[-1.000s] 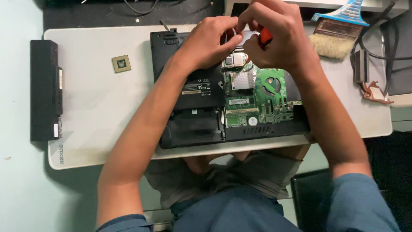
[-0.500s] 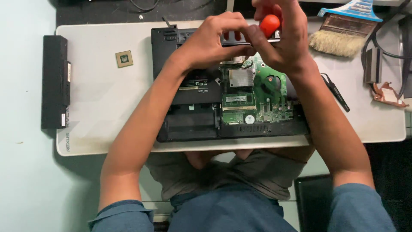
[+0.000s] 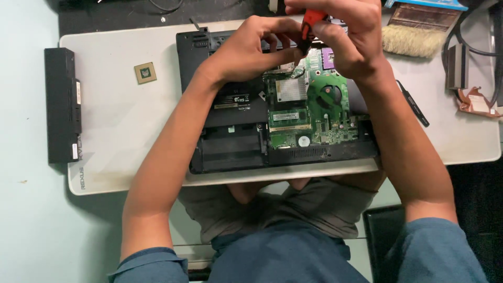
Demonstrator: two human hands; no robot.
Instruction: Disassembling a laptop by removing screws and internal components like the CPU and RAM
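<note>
Now gripping orange screwdriver w/ right hand, fingers closed round handle, tip lower than 0.5 s ago; left hand pinching shaft, curled, over green motherboard.

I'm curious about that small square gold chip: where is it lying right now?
In the head view the gold chip lies alone on the white mat, left of the opened laptop and right of the long black battery, away from both hands.

red-handled screwdriver gripped upright over opened black laptop, green motherboard exposed, lying flat on white mat.
</note>
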